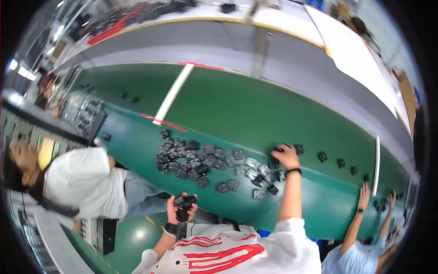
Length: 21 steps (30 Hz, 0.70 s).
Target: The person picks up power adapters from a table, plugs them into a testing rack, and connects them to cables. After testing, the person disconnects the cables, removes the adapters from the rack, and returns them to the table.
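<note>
My left hand [171, 211] is closed around a few small black plastic parts [183, 205], held low in front of my body near the bench's front edge. Farther out to the right, my right hand [288, 158] reaches over the green surface, its fingers curled down on a black plastic part [276, 150] that they partly cover. Between my hands lies a loose spread of similar black square parts [194, 157], some overlapping and some shiny on top.
A green work surface [315, 201] runs across, with a white divider strip [174, 93] at left and another white strip [377, 166] at right. Several black parts [323, 156] sit in a row beyond my right hand. Co-workers stand at left [86, 182] and right [353, 255].
</note>
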### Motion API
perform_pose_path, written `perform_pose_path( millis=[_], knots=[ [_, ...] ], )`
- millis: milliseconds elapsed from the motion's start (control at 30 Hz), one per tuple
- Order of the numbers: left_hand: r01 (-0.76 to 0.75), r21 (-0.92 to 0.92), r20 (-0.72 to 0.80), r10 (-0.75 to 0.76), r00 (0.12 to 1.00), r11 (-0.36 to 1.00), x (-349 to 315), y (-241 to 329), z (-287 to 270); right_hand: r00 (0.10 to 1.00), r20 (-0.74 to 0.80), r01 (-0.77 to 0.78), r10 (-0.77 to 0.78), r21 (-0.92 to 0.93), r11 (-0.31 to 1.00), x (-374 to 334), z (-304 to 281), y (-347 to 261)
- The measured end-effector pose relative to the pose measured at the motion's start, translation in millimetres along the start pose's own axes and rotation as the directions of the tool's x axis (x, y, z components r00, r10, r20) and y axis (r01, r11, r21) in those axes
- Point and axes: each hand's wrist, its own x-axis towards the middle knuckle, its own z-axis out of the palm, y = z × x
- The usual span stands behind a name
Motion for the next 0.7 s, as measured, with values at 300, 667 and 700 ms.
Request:
perform_pose_path(
  millis=[300,667,700],
  knots=[
    [-0.138,0.082,0.162,0.123,0.979,0.987,-51,1,-58,0.946,-0.268,-0.199,0.183,-0.034,0.979,-101,25,97],
    [-0.486,-0.298,0.210,0.553,0.806,0.822,-238,26,-202,0.748,-0.211,0.634,-0.630,-0.058,0.771,-289,115,-210],
    [-0.523,-0.363,0.183,0.609,0.772,0.771,-260,24,-209,0.607,-0.102,0.788,-0.788,-0.048,0.614,-330,148,-247]
  ],
)
